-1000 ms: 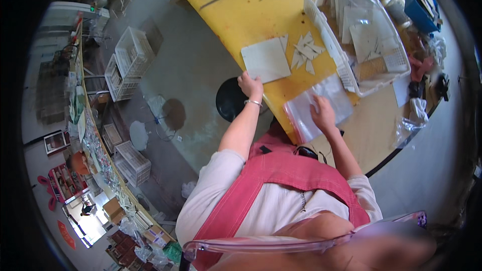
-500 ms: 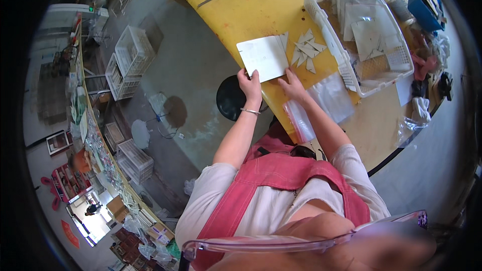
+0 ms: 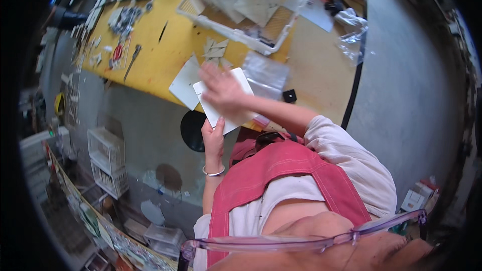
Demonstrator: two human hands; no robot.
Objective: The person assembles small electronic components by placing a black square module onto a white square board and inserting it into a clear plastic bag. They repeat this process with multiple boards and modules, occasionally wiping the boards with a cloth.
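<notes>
A thin white square panel (image 3: 213, 114) with rounded corners is tilted over the front edge of the yellow table. My left hand (image 3: 214, 135) grips its near edge, thumb on top. Across the panel's face lies my right hand (image 3: 225, 90), fingers stretched out flat and blurred by motion; it covers much of the panel. A second white sheet (image 3: 184, 84) rests on the table at the left, partly behind the panel. Just beyond my right hand is a small heap of pale triangular pieces (image 3: 216, 49).
A white plastic basket (image 3: 226, 31) with bagged sheets stands at the back. Clear plastic bags (image 3: 266, 73) and a small black square (image 3: 289, 96) lie to the right. A caliper (image 3: 132, 61), a pen (image 3: 163, 31) and red scissors (image 3: 118, 51) are farther left. A black stool (image 3: 192, 130) stands below the edge.
My head view has turned, shifting the table leftward. My right hand has left the panel's edge and moved over its face. A second white sheet now shows beside the panel.
</notes>
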